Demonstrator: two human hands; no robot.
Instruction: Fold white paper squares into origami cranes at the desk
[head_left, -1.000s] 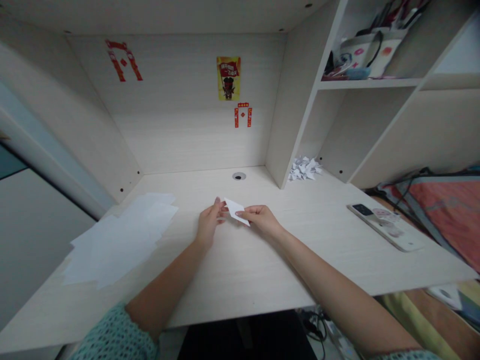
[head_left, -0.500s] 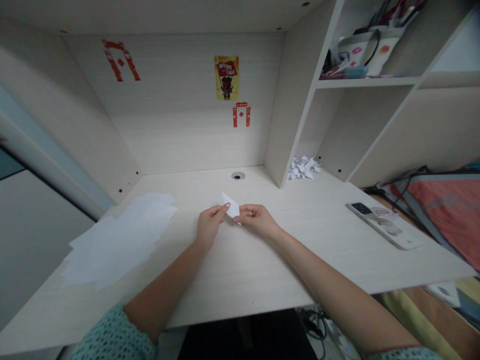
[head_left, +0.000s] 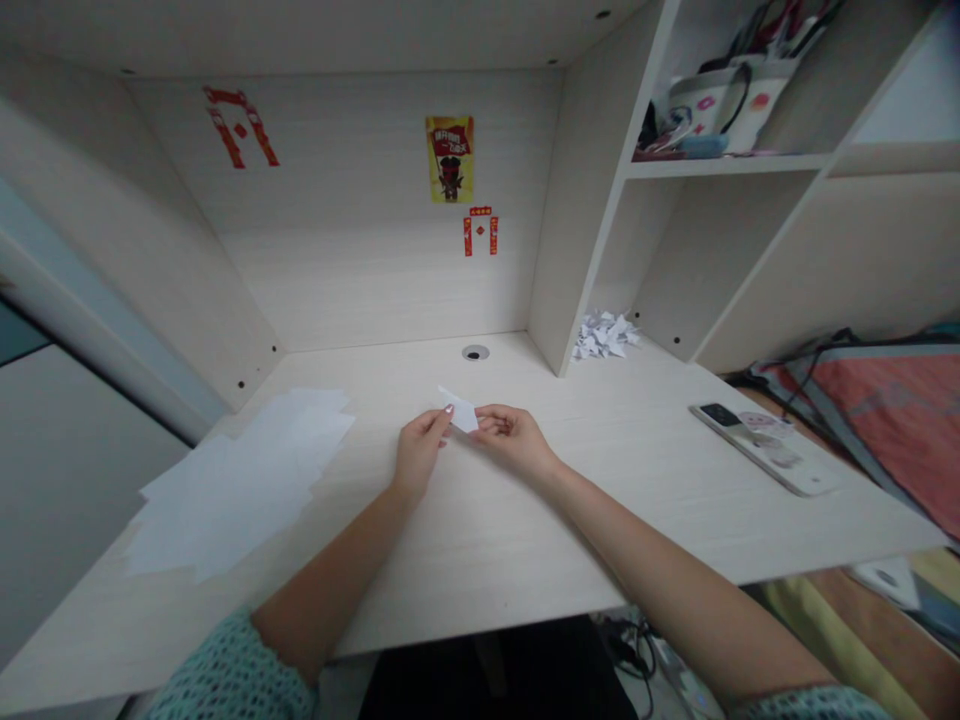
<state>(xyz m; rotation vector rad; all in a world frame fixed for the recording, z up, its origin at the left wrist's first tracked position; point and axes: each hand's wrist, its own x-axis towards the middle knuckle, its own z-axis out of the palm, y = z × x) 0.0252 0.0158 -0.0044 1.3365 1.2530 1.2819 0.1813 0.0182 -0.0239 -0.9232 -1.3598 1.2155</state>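
Note:
A small folded piece of white paper [head_left: 463, 414] is held just above the desk, between my two hands. My left hand [head_left: 421, 448] pinches its left side, the thumb lying on top of the paper. At the paper's right edge, my right hand [head_left: 517, 436] has thumb and fingers closed on it, with the other fingers curled. The paper comes to a point at its upper left. To the left, a spread stack of white paper sheets [head_left: 247, 480] lies on the desk [head_left: 465, 570].
Small folded white papers [head_left: 604, 335] are heaped in the lower shelf cubby. A phone [head_left: 765, 450] lies face down at the right. Cups [head_left: 701, 105] holding pens stand on the upper shelf. A red and grey cloth item [head_left: 877, 410] is beyond the desk's right edge.
The folded paper has tilted flatter, its point swinging a little to the left. A small flap seen below it near the right fingers is no longer visible. Both hands keep their grip.

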